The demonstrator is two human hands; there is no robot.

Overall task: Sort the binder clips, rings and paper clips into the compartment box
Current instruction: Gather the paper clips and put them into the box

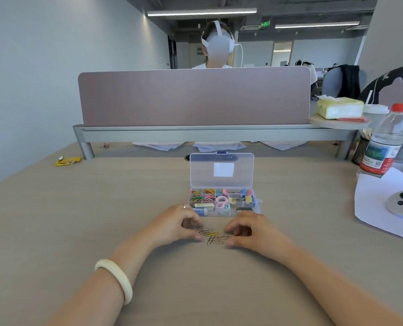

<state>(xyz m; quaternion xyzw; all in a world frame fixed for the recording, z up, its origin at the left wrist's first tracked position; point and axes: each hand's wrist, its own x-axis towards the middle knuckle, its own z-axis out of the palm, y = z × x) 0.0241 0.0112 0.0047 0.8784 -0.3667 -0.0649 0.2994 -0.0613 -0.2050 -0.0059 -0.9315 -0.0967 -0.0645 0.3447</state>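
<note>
Head view, two hands (179, 225) (250, 229) curled, grip unclear, about five paper clips (213, 236), one box (221, 170)

Both bare forearms reach forward and converge, the left hand (177, 225) and right hand (254, 229) held low and near each other, fingers loosely curled inward with thumbs nearest the body, though whether either pinches anything cannot be told.
</note>
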